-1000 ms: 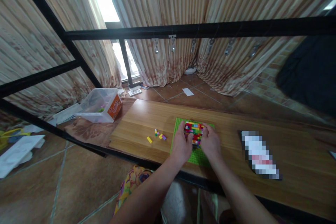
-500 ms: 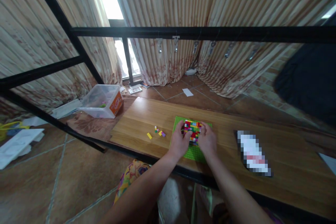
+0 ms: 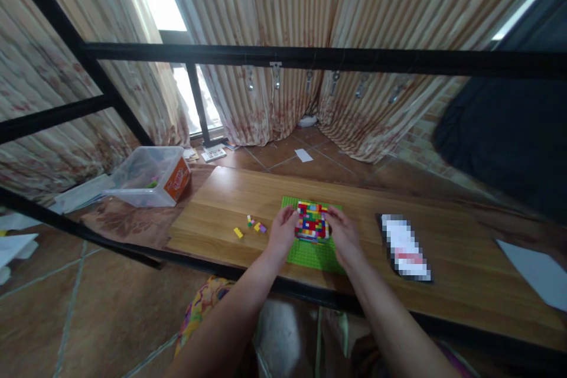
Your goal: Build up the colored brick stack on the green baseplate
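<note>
A block build of many-coloured toy bricks [image 3: 312, 222] sits on a green studded baseplate [image 3: 315, 257] on the wooden table. My left hand [image 3: 282, 233] is curled against the build's left side, its fingertips partly hidden. On the opposite side, my right hand [image 3: 344, 233] has its thumb and fingers closed at the build's upper right edge. Most of the top, with its red, yellow, white and green bricks, shows between my hands. Left of the baseplate lie a yellow brick [image 3: 238, 233] and several small loose bricks [image 3: 257, 227].
A blurred-out, dark-edged flat object [image 3: 405, 248] lies right of the baseplate, and a white sheet [image 3: 534, 271] farther right. On the floor at left stands a clear plastic box [image 3: 177, 178]. A black metal bar [image 3: 310, 56] with hanging clips crosses beyond the table.
The camera view has swung, so everything sits farther left in the picture. My left thumb has drawn back from the top of the build to its side, uncovering more bricks.
</note>
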The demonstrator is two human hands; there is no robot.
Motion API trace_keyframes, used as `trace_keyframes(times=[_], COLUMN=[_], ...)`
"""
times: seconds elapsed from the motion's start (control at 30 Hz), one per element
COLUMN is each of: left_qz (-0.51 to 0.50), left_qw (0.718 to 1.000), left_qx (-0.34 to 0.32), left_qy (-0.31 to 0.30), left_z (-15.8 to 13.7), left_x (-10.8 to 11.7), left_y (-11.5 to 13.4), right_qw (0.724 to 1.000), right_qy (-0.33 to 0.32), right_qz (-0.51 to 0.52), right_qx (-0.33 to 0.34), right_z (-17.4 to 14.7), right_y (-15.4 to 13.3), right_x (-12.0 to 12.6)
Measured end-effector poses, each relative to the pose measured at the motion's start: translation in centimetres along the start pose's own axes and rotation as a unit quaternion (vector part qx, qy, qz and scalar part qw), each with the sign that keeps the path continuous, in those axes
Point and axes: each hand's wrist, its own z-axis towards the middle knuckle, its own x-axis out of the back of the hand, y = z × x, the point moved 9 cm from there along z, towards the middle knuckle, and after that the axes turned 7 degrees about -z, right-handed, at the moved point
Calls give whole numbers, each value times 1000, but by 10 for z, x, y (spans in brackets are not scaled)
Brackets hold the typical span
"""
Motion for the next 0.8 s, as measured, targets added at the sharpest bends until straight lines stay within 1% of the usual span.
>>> trace_keyframes(times=[0.07,0.1,0.2,0.27,0.43,0.5,0.6,0.8], left_qz=[-21,-22,-1,19,61,68,70,20], left_qw=[999,999,997,995,993,993,994,996], left_qx=[27,30,15,2,-24,-23,-21,8], left_qy=[-13,-26,-73,-94,-97,-97,-81,-83], left_z=[-1,-3,-6,-8,-6,-5,-5,-7], left_x=[-2,-5,-13,-16,-15,-15,-13,-13], left_y=[1,3,10,12,12,11,10,10], right_qw=[1000,999,997,995,990,988,984,986], right_qy=[-22,-36,-80,-95,-79,-68,-56,-53], right_qz=[10,10,2,-15,-91,-117,-148,-138], right_qx=[-1,2,12,21,68,76,81,82], right_z=[-5,-8,-14,-15,-16,-16,-17,-18], right_y=[-4,-6,-10,-10,-15,-17,-19,-18], right_x=[-2,-3,-8,-10,-7,-6,-7,-8])
